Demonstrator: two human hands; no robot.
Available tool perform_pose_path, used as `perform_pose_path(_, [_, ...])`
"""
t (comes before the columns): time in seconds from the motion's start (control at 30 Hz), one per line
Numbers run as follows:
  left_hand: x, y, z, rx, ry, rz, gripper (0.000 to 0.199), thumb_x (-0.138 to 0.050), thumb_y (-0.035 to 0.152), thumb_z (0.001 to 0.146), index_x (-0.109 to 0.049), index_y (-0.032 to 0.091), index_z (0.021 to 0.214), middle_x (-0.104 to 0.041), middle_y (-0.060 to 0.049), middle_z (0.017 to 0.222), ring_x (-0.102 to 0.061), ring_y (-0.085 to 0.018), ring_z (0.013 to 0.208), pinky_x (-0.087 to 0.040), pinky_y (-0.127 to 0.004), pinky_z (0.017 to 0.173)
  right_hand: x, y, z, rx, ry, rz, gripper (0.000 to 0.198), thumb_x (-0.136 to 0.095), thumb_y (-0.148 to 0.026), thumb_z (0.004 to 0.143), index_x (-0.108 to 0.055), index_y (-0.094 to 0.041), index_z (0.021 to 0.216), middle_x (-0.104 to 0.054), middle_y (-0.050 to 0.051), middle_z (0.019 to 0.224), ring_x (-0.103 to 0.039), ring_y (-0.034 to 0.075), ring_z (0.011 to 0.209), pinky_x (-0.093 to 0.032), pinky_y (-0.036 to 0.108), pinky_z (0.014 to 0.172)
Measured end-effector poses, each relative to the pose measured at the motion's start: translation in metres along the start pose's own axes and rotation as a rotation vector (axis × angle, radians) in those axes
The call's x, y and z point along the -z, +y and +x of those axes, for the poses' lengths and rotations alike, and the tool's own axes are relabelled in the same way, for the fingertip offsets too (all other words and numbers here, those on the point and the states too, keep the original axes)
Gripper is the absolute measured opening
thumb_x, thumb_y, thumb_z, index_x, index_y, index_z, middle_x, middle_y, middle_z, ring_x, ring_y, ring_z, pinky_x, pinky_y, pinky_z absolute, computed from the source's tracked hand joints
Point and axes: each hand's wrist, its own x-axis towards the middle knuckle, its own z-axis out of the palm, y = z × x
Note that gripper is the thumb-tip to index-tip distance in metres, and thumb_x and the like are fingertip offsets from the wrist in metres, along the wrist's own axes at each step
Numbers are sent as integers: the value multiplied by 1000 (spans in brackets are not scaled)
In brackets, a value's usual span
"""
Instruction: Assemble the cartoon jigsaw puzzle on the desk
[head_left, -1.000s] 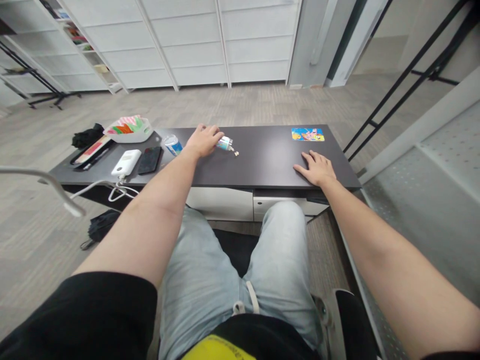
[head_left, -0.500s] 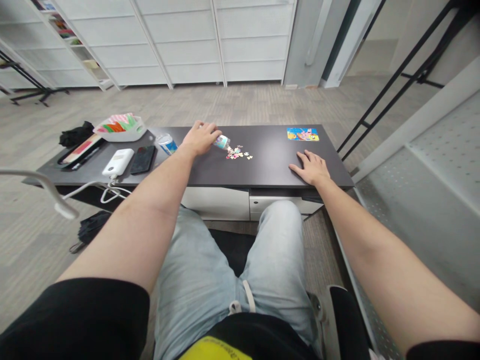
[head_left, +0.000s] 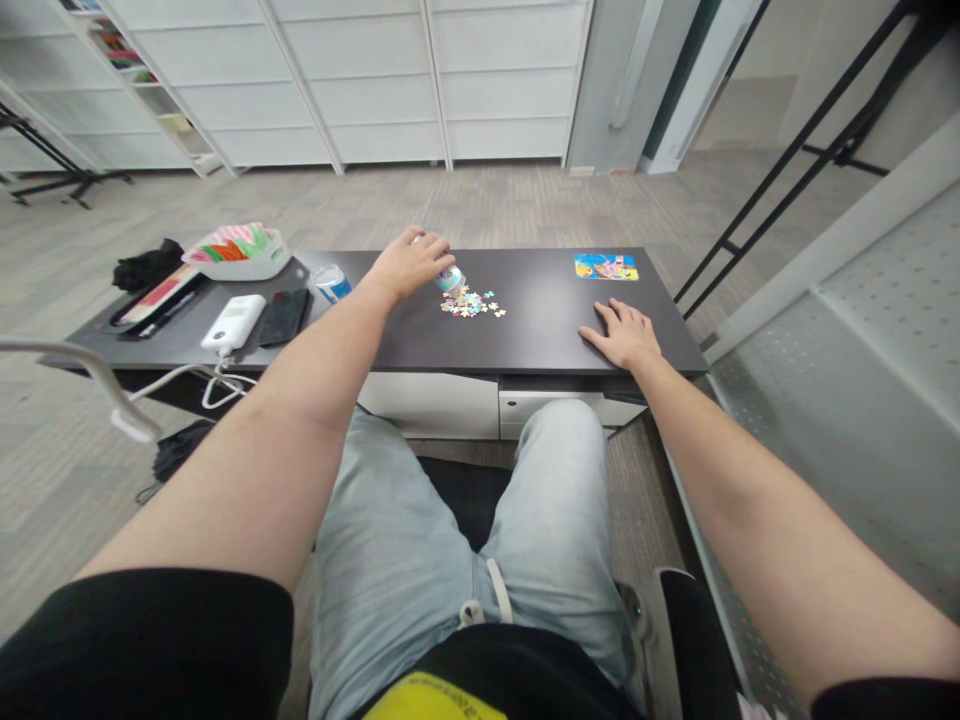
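pieces (head_left: 472, 304) seem mid-pour, calling for steady tilt: our left hand (head_left: 412, 262) grips the bottle (head_left: 452, 280), right hand (head_left: 624, 334) spread flat.

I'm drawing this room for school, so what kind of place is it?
Probably an office or workroom, though I can't be sure. There's a dark desk with white panels below its top, tall white storage units behind, and what looks like grey carpet.
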Motion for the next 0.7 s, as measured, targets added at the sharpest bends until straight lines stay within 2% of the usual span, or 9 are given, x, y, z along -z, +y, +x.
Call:
perform_pose_path(0.17, [5,1,5,-53,-21,47,57,-46,7,116,-88,30,146,-81,-15,156,-69,-37,170,-44,-66,152,-1,1,0,9,-1,-3,107,-38,-83,121,-54,-17,203,-41,22,214,-41,51,198,-33,71,163])
perform_pose_path(0.4, [9,-1,3,-56,-1,-33,55,-47,5,114,-89,31,138,-79,-11,156,-66,-35,174,-39,-63,155,-2,2,1,-2,-11,-17,107,-37,-85,121,-53,-20,204,-41,19,215,-39,47,199,-32,66,164])
perform_pose_path(0.53, [11,-3,1,-70,-12,-62,52,-43,6,116,-87,29,133,-78,-12,155,-65,-36,174,-38,-63,156,-2,4,2,4,-7,13,108,-37,-86,120,-56,-18,202,-42,20,214,-41,50,198,-33,70,163])
perform_pose_path(0.63, [10,4,-2,88,83,-169,43,-54,9,111,-86,29,132,-79,-11,153,-68,-39,168,-42,-67,154,-3,6,2,19,2,27,106,-38,-84,119,-57,-19,201,-42,21,214,-42,52,196,-34,72,161])
perform_pose_path(0.7, [6,13,-7,258,204,-222,46,-64,13,106,-81,30,146,-77,-15,160,-73,-42,161,-53,-68,146,-3,6,2,23,9,28,104,-38,-83,119,-57,-22,200,-43,19,214,-43,52,195,-35,74,160])
